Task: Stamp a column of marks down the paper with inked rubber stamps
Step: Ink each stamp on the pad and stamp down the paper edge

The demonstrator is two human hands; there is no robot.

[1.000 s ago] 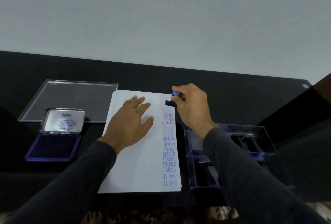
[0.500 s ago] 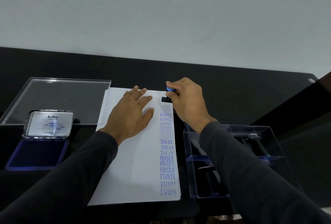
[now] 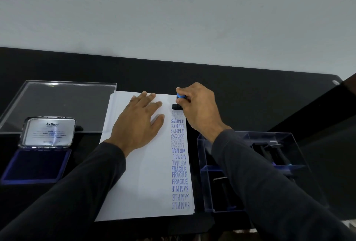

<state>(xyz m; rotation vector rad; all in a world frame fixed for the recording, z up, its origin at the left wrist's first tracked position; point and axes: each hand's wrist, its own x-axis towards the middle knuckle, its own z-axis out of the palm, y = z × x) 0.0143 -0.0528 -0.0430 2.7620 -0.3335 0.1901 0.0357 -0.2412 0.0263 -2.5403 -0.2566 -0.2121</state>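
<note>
My left hand lies flat on the paper; my right hand grips the stamp beside it, which could smudge if rocked.

"Artline" on ink pad lid, paper stamped SAMPLE, FAX OUT, AIR MAIL, FRAGILE

Plain pale grey wall fills upper half, evenly lit (no shadows). Black glossy tabletop butts against it. Dark brown edge at far right, possibly furniture; unclear.
</note>
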